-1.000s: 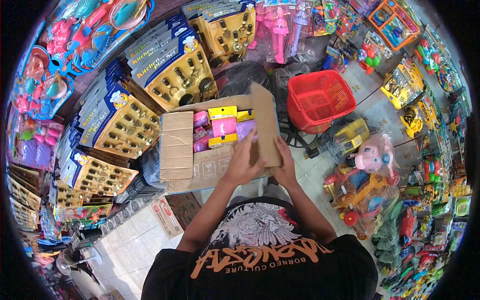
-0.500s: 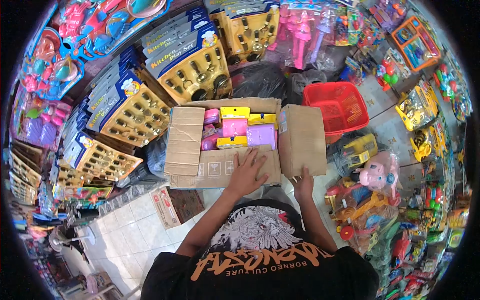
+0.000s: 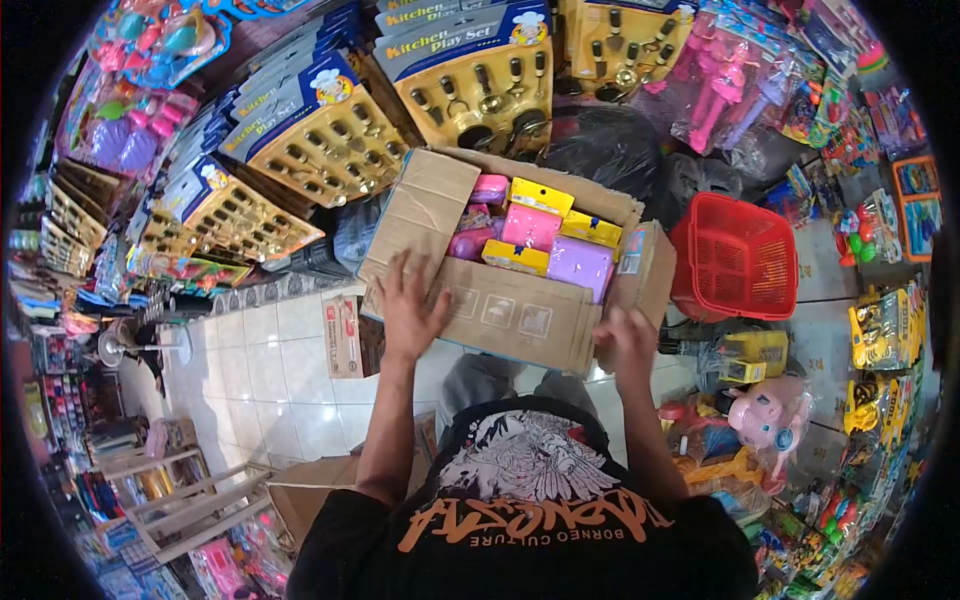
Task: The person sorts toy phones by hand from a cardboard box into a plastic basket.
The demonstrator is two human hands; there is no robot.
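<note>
Steadying the cardboard box beside the red basket requires light, even pressure clear of the packets inside. Left hand: open, fingers spread on the left flap. Right hand: fingers curled at the near right corner; blur prevents telling whether it grips.

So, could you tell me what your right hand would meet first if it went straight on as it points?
My right hand would most likely meet the right end flap of the cardboard box; blur and unclear depth leave open whether they already touch.
</note>
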